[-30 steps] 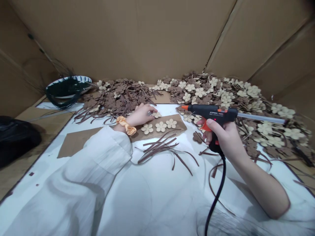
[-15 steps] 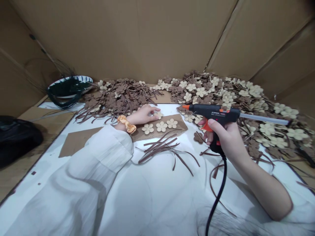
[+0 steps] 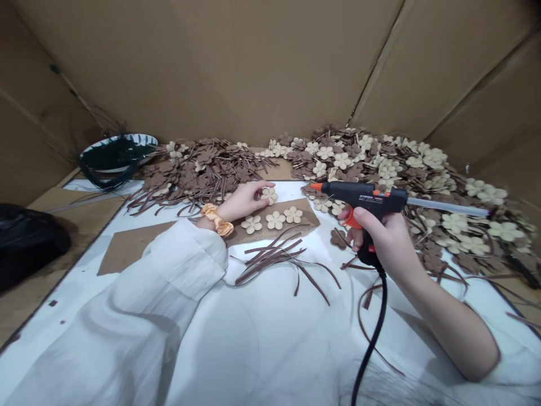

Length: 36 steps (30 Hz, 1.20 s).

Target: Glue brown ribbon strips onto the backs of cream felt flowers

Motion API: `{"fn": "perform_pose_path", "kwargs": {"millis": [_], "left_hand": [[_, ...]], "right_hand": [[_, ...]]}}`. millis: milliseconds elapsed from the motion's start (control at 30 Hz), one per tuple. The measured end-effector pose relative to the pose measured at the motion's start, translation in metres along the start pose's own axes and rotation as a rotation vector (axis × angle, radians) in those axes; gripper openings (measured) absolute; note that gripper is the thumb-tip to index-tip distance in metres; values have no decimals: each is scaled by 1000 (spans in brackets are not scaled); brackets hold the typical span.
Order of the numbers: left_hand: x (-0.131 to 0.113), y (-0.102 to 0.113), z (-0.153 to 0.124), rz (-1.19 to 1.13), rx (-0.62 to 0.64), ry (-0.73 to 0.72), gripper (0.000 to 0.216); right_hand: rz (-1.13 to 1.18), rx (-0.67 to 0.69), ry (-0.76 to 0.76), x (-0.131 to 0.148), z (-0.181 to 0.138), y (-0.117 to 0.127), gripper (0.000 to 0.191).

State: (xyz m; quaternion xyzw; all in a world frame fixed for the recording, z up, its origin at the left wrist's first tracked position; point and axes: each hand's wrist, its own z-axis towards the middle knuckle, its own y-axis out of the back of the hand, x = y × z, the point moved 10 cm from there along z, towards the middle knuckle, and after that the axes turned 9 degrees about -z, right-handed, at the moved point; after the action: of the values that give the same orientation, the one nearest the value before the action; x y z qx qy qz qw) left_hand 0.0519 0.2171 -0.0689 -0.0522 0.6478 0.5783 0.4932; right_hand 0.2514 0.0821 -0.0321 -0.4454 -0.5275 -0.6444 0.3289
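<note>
My right hand [image 3: 382, 231] is wrapped round a black hot glue gun [image 3: 350, 190] with an orange nozzle pointing left. A clear glue stick [image 3: 448, 206] sticks out of its back, and a black cord hangs below. Fingers of my left hand [image 3: 249, 200] pinch the edge of a cream felt flower [image 3: 269, 195] just past the far edge of a brown cardboard piece [image 3: 310, 217]. Lying on that cardboard in a row are three cream flowers [image 3: 275, 220]. Thin brown ribbon strips [image 3: 270, 262] are heaped in front of it.
Brown flowers with ribbon tails [image 3: 203, 163] are piled at the back left, and a bigger mixed pile of flowers [image 3: 380, 158] fills the right. A bowl with dark green wire [image 3: 116, 153] and a black bag [image 3: 31, 242] stand left. Cardboard walls [image 3: 211, 67] enclose the back.
My left thumb and fingers have closed on the cream flower, which now shows more fully and tilts slightly up. The glue gun stays in my right hand, nearly unmoved.
</note>
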Motion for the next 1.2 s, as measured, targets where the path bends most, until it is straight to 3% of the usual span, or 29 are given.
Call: {"fn": "perform_pose_path", "kwargs": {"millis": [133, 300, 600, 800, 1200], "left_hand": [[-20, 9, -11, -99, -86, 30, 48], [-47, 2, -40, -463, -207, 174, 49], [-72, -13, -63, -850, -246, 267, 51], [-84, -9, -67, -920, -230, 235, 51], [-80, -6, -71, -934, -285, 270, 49]], "right_hand": [[13, 29, 32, 5, -2, -1, 22], [-15, 132, 72, 8, -11, -8, 26], [-96, 201, 50, 6, -23, -17, 29], [-138, 177, 52, 7, -25, -16, 28], [-176, 160, 78, 10, -26, -14, 35]]}}
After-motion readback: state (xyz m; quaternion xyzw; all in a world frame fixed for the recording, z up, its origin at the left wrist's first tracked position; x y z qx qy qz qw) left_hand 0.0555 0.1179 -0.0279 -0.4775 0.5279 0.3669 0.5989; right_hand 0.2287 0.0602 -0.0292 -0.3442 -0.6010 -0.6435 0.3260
